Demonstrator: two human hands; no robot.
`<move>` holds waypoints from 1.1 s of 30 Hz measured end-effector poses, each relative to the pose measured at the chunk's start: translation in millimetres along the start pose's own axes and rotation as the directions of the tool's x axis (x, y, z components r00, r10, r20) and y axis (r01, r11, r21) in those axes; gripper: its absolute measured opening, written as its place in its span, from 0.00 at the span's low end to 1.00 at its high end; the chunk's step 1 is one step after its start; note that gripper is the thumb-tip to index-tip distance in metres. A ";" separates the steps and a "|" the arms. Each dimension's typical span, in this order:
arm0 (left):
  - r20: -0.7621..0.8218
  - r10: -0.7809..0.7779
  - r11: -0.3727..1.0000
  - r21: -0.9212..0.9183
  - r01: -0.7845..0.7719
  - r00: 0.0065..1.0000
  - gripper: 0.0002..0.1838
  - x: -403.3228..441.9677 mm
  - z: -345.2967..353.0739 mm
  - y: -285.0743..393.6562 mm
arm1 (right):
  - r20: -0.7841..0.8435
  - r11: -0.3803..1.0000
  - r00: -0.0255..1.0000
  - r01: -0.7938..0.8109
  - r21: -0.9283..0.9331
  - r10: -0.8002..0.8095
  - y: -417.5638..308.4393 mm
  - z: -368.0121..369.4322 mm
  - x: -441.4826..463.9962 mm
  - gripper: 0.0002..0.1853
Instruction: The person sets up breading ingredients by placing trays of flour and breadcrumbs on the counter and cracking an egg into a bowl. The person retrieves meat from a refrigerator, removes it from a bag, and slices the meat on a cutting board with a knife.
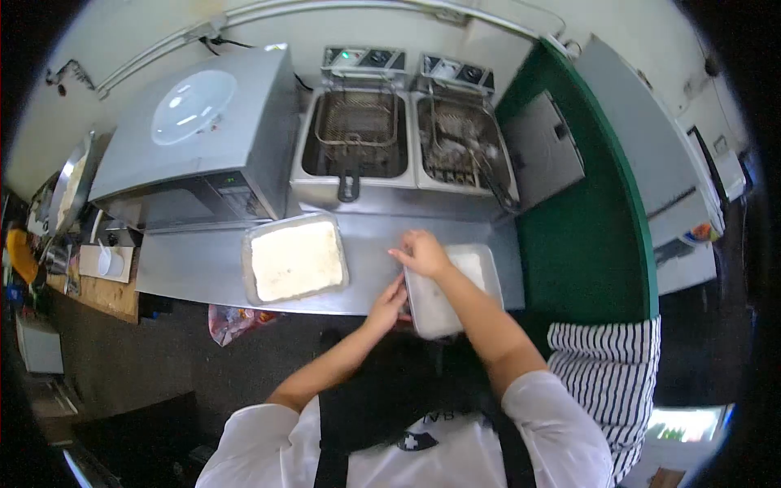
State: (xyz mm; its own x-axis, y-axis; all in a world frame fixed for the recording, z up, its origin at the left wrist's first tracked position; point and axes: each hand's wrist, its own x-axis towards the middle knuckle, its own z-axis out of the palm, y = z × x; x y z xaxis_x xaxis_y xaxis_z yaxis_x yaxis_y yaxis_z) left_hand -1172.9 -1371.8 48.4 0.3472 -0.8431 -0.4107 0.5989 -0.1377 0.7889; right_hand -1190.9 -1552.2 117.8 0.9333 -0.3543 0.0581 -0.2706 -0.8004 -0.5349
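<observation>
A clear rectangular container (431, 305) with white contents stands at the right of the steel counter, its near end at the counter's front edge. My left hand (390, 302) is at the container's left side, fingers against its wall. Above the container's far left corner is my right hand (422, 254), its fingers bent; whether they hold anything is too small to tell. To the left, a second tray (296, 259) filled with a pale, flat layer lies on the counter.
Two fryers with baskets (356, 118) (460, 134) stand behind the counter. A microwave (195, 138) with a white plate (194, 106) on top is at the left. A green partition (586, 220) rises on the right, above a striped cloth (606, 366).
</observation>
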 end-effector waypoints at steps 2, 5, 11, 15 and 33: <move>0.099 0.442 0.749 0.506 -0.428 0.891 0.27 36.2 -34.1 -48.2 | -0.144 1.000 0.989 0.015 -0.022 -0.018 -0.8 9.2 3.6 0.18; 0.058 0.285 0.799 0.536 -0.271 0.957 0.28 19.4 -36.3 -24.0 | -0.319 0.998 0.947 0.037 -0.041 -0.048 7.3 18.2 9.4 0.19; -0.031 -0.072 0.979 0.189 0.076 0.997 0.26 -11.5 -15.4 27.0 | -0.329 0.981 0.925 0.166 -0.098 -0.189 -18.1 -25.2 6.7 0.18; -0.015 0.032 0.960 0.280 -0.027 0.999 0.22 8.2 -25.9 6.3 | -0.235 0.961 0.945 0.177 -0.214 -0.227 -78.0 -114.9 -43.7 0.21; 0.051 -0.061 0.918 0.396 0.036 0.997 0.08 36.1 10.5 39.3 | -0.646 -0.165 0.447 -0.878 -0.449 -0.619 -183.0 -553.2 -305.5 0.24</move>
State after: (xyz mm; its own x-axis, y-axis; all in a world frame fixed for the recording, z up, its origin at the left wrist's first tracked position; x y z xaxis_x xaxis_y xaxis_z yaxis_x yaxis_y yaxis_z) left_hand -1144.4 -1413.0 69.4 0.2725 -0.8587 -0.4339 0.2760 -0.3623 0.8903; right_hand -1557.1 -1564.9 664.2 0.4321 0.0252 0.9014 -0.8809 0.2259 0.4160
